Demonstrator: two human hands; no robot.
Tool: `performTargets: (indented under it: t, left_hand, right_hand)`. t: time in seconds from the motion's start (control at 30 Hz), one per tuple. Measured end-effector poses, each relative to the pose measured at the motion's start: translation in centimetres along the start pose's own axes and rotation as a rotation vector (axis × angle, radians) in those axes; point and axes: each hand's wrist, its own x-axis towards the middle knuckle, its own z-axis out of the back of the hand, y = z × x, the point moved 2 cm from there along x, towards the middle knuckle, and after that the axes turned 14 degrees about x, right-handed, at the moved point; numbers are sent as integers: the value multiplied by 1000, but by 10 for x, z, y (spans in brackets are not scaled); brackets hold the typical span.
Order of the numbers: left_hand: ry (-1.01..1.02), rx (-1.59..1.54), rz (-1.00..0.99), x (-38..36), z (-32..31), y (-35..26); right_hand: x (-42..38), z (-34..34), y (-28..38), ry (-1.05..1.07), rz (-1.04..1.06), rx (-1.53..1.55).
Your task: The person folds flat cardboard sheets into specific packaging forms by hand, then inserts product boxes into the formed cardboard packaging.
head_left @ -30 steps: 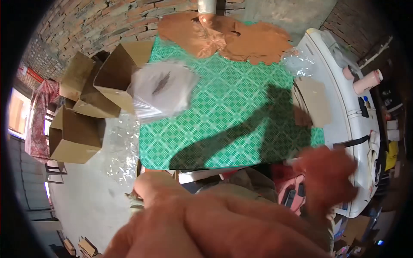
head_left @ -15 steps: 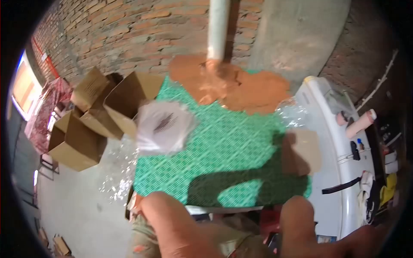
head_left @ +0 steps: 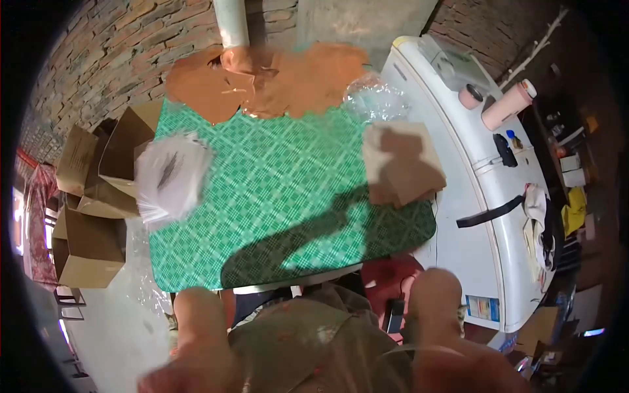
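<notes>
Both my hands are out of the picture. My left bent arm and my right bent arm rise from the bottom edge, with what look like elbows towards the table. Neither arm reaches the things on the green checked tabletop. A pile of thin whitish plastic bags or sheets with a dark print lies at its left. Beige square pieces are stacked at the right, partly under my shadow. Across the back spreads an irregular orange-brown sheet.
Open cardboard boxes stand left of the table. Crumpled clear plastic lies at the back right. Beside the table, a white appliance-like body carries a pink bottle, a small pink jar and a black strap.
The view has turned right and downward, so the table sits farther left and higher. Both bent arms have shifted left in view. Nothing on the table has visibly been picked up.
</notes>
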Motion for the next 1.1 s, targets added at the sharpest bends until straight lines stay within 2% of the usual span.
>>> performTargets:
  t: [0.07,0.1,0.13,0.17,0.2,0.23,0.3,0.33,0.37,0.47,0.5,0.57,0.63,0.67,0.7,0.8,0.9,1.0,1.1]
  left_hand:
    - [26,-3,161,1,-3,3]
    - [51,-6,238,2,-4,6]
    - [-170,-225,-277,34,-32,13]
    - [-351,-665,-1139,97,-62,16]
    - [-365,-685,-1185,110,-82,15]
    - [-338,-699,-1131,117,-98,13]
    - [-195,-787,-924,127,-127,4]
    - [-118,-845,-809,131,-140,-3]
    - [-59,-902,-790,135,-151,-11]
    - [115,-1006,-741,141,-183,-30]
    - [139,-994,-736,148,-190,-38]
    - [205,-1019,-659,169,-209,-48]
    - [352,-1158,-498,195,-237,-50]
    - [426,-1224,-411,207,-251,-51]
    - [407,-1149,-414,218,-262,-53]
    - [356,-959,-412,242,-286,-64]
    - [300,-888,-408,258,-300,-83]
    - [390,-800,-401,264,-303,-96]
    - [189,-675,-473,261,-317,-98]
  right_hand:
    - [-6,-7,9,-461,305,821]
    - [4,-3,23,-451,296,824]
    - [14,15,51,-713,754,1383]
    - [36,38,85,-767,997,1559]
    - [57,68,124,-821,1206,1658]
    - [67,104,159,-1232,1213,1820]
    - [77,102,183,-1581,1261,2097]
    - [82,86,187,-1483,1340,2241]
    - [86,77,188,-1382,1413,2380]
    - [85,60,179,-1383,1029,2788]
    - [91,66,175,-1428,1051,2604]
    - [110,103,180,-1008,1135,2830]
    - [144,146,196,-1330,884,2702]
    - [166,167,216,-1400,755,2631]
    - [189,185,237,-1462,631,2555]
    - [247,231,279,-1218,538,2571]
    - [271,255,283,-763,1065,2441]
    - [248,247,266,-791,929,2595]
    - [247,254,282,-766,983,2618]
